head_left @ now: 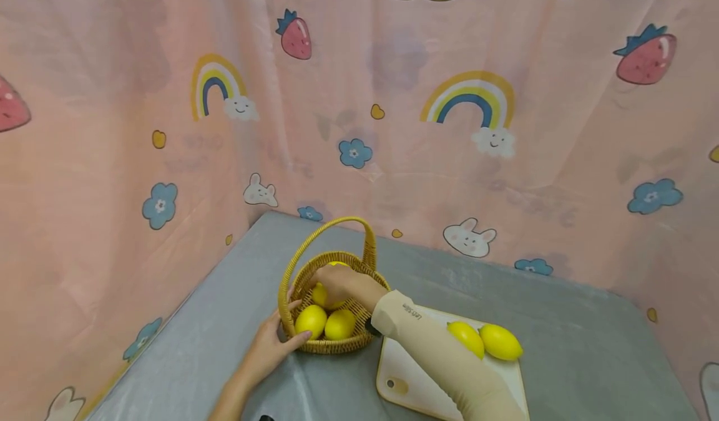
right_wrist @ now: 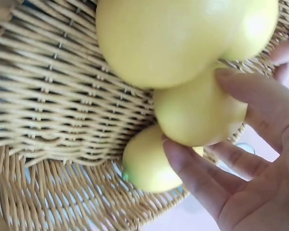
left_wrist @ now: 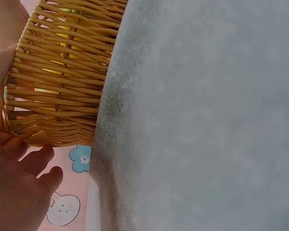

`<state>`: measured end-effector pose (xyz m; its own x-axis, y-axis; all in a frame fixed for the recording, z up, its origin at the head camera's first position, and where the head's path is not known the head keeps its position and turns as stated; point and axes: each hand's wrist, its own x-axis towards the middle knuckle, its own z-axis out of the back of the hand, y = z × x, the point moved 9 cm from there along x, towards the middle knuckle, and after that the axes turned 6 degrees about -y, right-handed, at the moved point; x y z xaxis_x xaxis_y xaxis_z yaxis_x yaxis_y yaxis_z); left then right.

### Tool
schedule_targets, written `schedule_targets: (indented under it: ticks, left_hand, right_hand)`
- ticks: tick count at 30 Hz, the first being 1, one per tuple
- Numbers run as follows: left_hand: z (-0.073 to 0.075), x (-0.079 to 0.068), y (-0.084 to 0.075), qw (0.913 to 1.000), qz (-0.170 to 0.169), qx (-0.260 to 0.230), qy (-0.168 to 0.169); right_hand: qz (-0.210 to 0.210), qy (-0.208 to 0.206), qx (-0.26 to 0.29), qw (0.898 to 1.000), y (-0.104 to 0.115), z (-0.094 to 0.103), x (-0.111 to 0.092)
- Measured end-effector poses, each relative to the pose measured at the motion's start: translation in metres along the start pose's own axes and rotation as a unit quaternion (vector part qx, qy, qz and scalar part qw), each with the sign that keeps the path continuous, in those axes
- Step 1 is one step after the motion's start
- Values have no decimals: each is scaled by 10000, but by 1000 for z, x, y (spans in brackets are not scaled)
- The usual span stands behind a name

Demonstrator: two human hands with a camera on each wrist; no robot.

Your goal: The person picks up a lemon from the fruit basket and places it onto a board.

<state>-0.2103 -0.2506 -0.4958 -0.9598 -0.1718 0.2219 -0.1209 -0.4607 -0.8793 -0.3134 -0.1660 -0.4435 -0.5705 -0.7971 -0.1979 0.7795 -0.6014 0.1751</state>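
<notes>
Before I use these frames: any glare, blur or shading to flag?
Head: light mostly even; left wrist: dim, the tabletop blurry and darker beside the basket, which looks sharper; right wrist: brighter, washed out, glare on the upper-right lemon.

The basket (left_wrist: 62, 103) is rough wicker (the lemons (right_wrist: 197, 110) look smooth).

The right hand (head_left: 339, 280) touches a lemon (head_left: 319, 295) inside the basket (head_left: 337, 347), whose side the left hand (head_left: 274, 342) holds. Beside it on the desk (head_left: 185, 358), a white board (head_left: 409, 391) carries two other lemons (head_left: 502, 342).
</notes>
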Motion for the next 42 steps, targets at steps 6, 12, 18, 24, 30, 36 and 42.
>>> schedule_targets:
  ticks: [6,12,18,24,30,36,42]
  left_hand:
    - [0,1,-2,10000,-26,1,15]
    - [0,2,-2,9999,-63,100,27]
    - [0,1,-2,9999,-94,99,27]
    - [-1,1,-2,9998,-151,86,50]
    - [-3,2,-4,9998,-158,53,77]
    - [-2,3,-5,9999,-126,65,84]
    - [-2,2,-2,9999,-27,72,100]
  right_hand:
    - [174,-142,487,9986,-8,16,-8]
    - [365,-241,637,9970,-18,26,-18]
    - [238,-218,815,9962,-32,32,-27]
    - [249,-188,1030,9942,-43,36,-39]
    - [317,-171,1253,9915,-53,40,-51]
    - [159,-100,1291,9915,-69,41,-63]
    - [298,-161,1341,9904,-81,45,-78]
